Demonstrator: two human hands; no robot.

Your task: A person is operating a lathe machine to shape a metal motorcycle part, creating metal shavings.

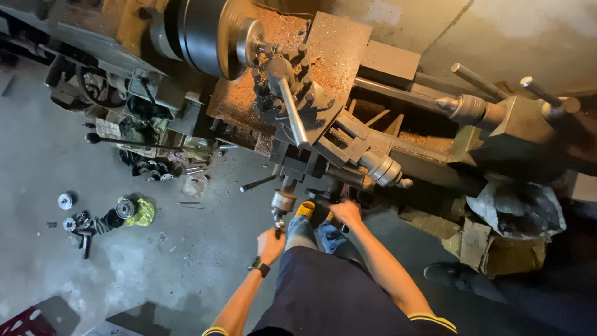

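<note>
Head view, looking down on a metal lathe (348,93) w/ a person standing at its near side.

Left hand (271,244): fingers curled tight round a small crank handle (278,223) below the cross-slide handwheel (283,200), near-centre of frame. A dark wristwatch (260,266) sits on that wrist.

Right hand (346,212): fingers wrapped on the rim of the carriage handwheel (323,208), just right of the left hand; grip partly hidden by the hand's back, so how fully it closes I cannot tell. Both hands lie low on the apron, near side of the machine.

Above the hands: tool post (283,93) w/ a long shiny lever (292,109) slanting toward the near side; chuck (214,34) far left, a short workpiece stub (264,46) projecting from it toward the tool post. Rusty-brown swarf (242,99) covers the carriage top. Tailstock (497,115) far right, its pointed centre (449,104) aimed left, well apart from the chuck.

Floor, left: loose round metal parts (93,218) beside a yellow-green rag (144,213). Person's jeans and a yellow-toed shoe (305,209) show between the two hands. Another dark shoe (444,274) stands at near right.
</note>
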